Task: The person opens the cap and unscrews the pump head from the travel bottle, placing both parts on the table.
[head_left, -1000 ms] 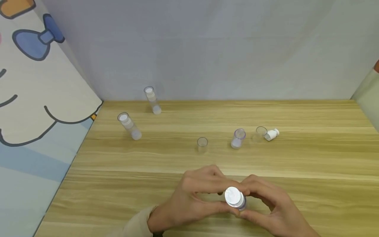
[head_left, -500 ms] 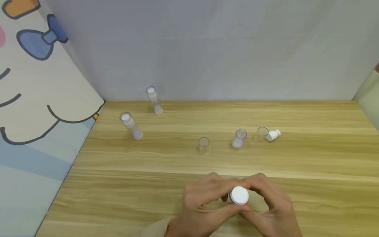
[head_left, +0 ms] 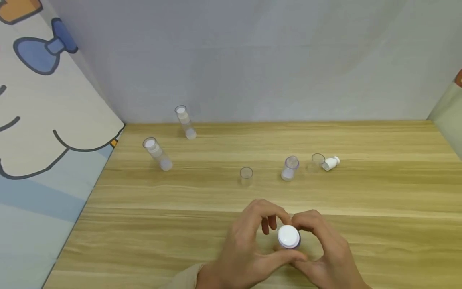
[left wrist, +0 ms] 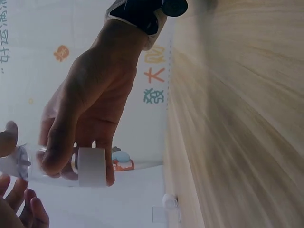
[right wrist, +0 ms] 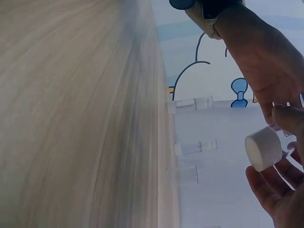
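A small clear bottle (left wrist: 58,179) with a white top (head_left: 288,236) and purple rim is held between both hands in the head view. My left hand (head_left: 249,247) has its curved index finger at the far side of the top and its thumb at the near side. My right hand (head_left: 326,251) grips the clear body lower down with thumb and fingers. In the left wrist view, its thumb and fingers wrap the body by the white base (left wrist: 92,167). The right wrist view shows this white base (right wrist: 263,148) pointing towards the table.
Two tall clear bottles with white tops (head_left: 157,153) (head_left: 185,122) stand back left. Beyond the hands are clear cylinder pieces (head_left: 246,176) (head_left: 318,162) and a purple-rimmed clear bottle body (head_left: 289,168). A white bottle-shaped piece (head_left: 331,163) lies right. A pale curtain (head_left: 267,76) hangs behind.
The left index finger has moved from across the bottle's top to its far edge, and that hand's grasp has widened. The white top has gone from tilted to facing up. The right hand keeps its grip.
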A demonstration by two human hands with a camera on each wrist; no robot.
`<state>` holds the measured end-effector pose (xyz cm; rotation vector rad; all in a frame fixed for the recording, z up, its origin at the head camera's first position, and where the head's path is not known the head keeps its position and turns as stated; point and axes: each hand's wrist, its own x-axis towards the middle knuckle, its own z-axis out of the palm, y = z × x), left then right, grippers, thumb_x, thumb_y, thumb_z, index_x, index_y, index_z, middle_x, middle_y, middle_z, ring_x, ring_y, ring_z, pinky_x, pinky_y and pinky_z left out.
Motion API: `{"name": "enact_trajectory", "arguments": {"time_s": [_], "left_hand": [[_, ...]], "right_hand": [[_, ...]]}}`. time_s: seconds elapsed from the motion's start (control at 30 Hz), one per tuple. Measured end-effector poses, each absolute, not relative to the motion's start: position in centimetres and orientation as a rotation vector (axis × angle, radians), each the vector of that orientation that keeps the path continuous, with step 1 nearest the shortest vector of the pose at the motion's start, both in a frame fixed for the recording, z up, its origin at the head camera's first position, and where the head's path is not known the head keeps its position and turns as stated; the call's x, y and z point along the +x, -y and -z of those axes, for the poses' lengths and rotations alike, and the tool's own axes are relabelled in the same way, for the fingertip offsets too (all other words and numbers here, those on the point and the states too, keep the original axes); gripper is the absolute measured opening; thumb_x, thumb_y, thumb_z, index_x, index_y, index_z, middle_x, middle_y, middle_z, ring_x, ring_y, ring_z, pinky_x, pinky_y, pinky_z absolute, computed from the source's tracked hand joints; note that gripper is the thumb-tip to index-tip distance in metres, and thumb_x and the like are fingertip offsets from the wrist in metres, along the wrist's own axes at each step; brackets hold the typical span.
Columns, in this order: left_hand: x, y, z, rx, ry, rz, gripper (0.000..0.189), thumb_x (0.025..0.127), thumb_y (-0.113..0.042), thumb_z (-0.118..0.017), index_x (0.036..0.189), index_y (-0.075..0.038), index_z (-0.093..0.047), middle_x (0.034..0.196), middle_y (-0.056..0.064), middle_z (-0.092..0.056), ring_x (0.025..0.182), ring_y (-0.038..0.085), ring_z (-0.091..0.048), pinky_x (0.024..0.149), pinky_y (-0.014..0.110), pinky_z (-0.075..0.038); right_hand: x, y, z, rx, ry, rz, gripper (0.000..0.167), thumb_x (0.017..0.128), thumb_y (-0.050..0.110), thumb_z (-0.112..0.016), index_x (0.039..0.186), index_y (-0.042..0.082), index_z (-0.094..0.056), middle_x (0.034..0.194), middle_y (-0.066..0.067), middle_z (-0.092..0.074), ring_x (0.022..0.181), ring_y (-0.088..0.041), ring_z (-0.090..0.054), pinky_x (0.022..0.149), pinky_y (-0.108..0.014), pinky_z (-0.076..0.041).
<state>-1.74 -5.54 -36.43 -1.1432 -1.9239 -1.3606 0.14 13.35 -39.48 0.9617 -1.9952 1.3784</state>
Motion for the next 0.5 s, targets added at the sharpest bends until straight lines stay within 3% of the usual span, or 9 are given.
{"name": "enact_trajectory", "arguments": {"time_s": [0.27, 0.37, 0.5], "left_hand": [[-1.7, 7.2, 35.8, -1.383, 2.148, 1.133, 0.055, 0.086, -0.025, -0.088, 0.134, -0.010, -0.065, 0.121, 0.000, -0.061, 0.102, 0.008, -0.060, 0.090, 0.007, -0.046], [-1.7, 7.7, 35.5, -1.415, 2.186, 1.073, 0.043, 0.093, -0.024, -0.081, 0.132, -0.015, -0.066, 0.120, -0.003, -0.060, 0.103, 0.006, -0.059, 0.092, 0.008, -0.044], [-1.6, 8.0, 35.1, -1.403, 2.191, 0.964, 0.032, 0.094, -0.027, -0.080, 0.124, -0.019, -0.069, 0.114, -0.007, -0.062, 0.102, 0.005, -0.059, 0.091, 0.012, -0.044]], "right_hand": [[0.2, -14.2, 40.0, 1.003, 2.030, -1.301, 0.045, 0.096, 0.033, -0.076, 0.108, -0.009, -0.064, 0.108, -0.006, -0.067, 0.106, -0.004, -0.061, 0.100, -0.010, -0.050], [0.1, -14.2, 40.1, 1.001, 2.033, -1.229, 0.043, 0.099, 0.034, -0.073, 0.105, -0.007, -0.064, 0.104, -0.006, -0.066, 0.102, -0.006, -0.059, 0.098, -0.011, -0.048], [0.2, -14.1, 40.0, 1.014, 2.035, -1.206, 0.041, 0.100, 0.034, -0.071, 0.106, -0.006, -0.064, 0.103, -0.005, -0.065, 0.101, -0.008, -0.058, 0.098, -0.012, -0.048]]}}
